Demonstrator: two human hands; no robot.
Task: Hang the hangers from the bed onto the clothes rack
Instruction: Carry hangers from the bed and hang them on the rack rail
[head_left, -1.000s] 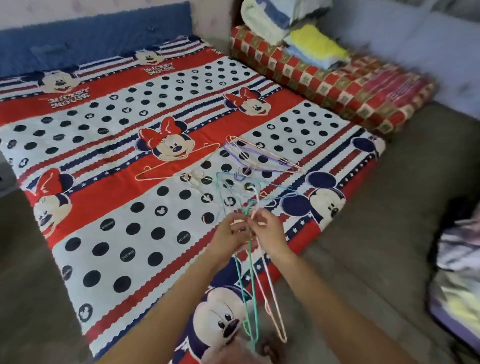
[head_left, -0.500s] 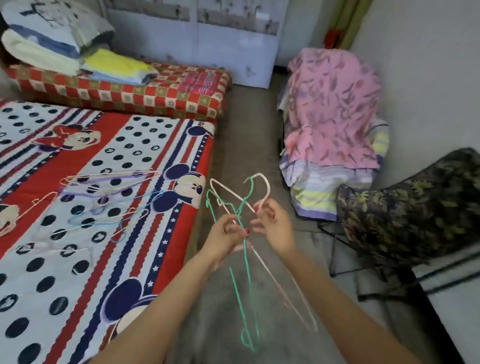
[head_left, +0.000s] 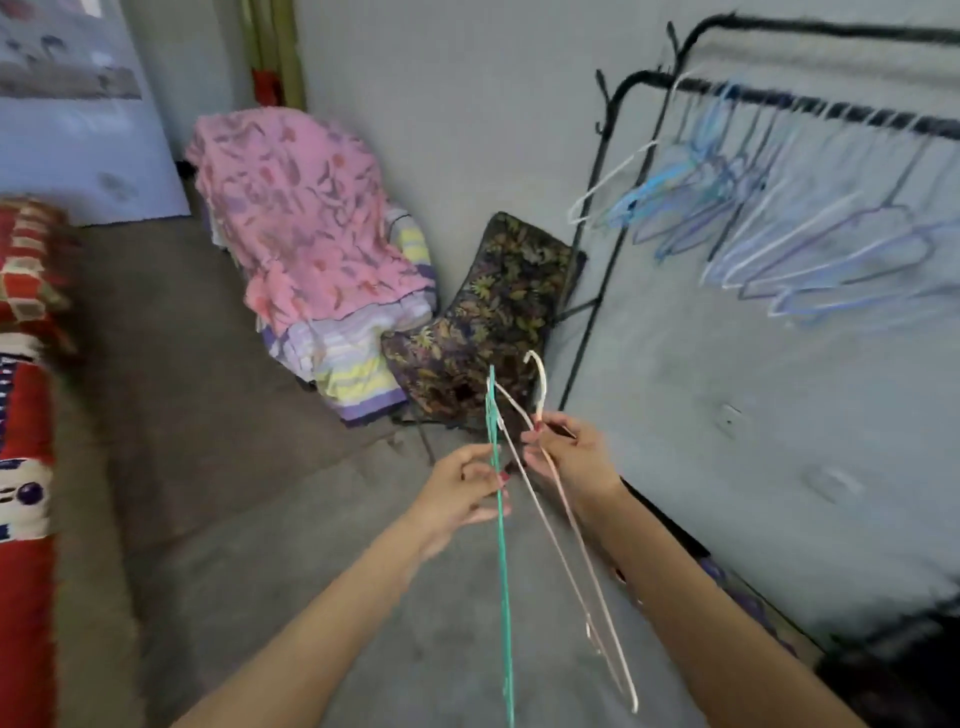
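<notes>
Left hand (head_left: 462, 493) pinches the green hanger (head_left: 498, 545), right hand (head_left: 569, 457) grips the pink hanger (head_left: 566, 525) — both approx. mid-carry, not yet hung. Clothes rack (head_left: 779, 96) already holds many hangers; bed (head_left: 26, 441) barely in view — remainder unknown.

Clothes rack (head_left: 779, 98) rail is crowded with hung hangers (head_left: 810, 244) along most of its visible length; only a short bare stretch shows near the left post. Open floor (head_left: 234, 467) lies ahead-left. Dark floral cushion (head_left: 493, 317) and pink cloth pile (head_left: 306, 218) block the corner beside the rack.
</notes>
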